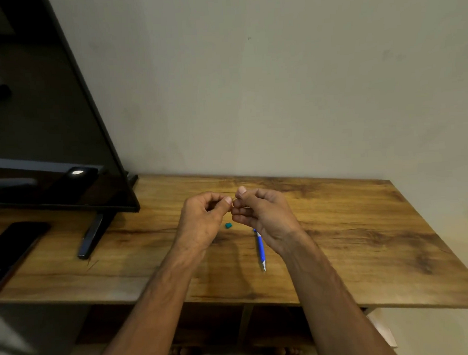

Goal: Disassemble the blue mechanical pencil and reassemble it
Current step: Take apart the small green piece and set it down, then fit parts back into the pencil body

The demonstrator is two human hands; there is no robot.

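The blue mechanical pencil point(260, 247) lies on the wooden table point(363, 225), its metal tip pointing toward me and its far end hidden under my right hand. A small teal cap point(228, 225) lies on the table between my hands. My left hand point(202, 219) and my right hand point(261, 213) are raised above the table with their fingertips pinched together, touching each other. Whatever sits between the fingertips is too small to make out.
A black TV screen point(50, 118) stands on the left of the table on a dark foot point(92, 237). A black phone point(13, 248) lies at the far left edge. The wall rises right behind the table. Shelves show under the tabletop.
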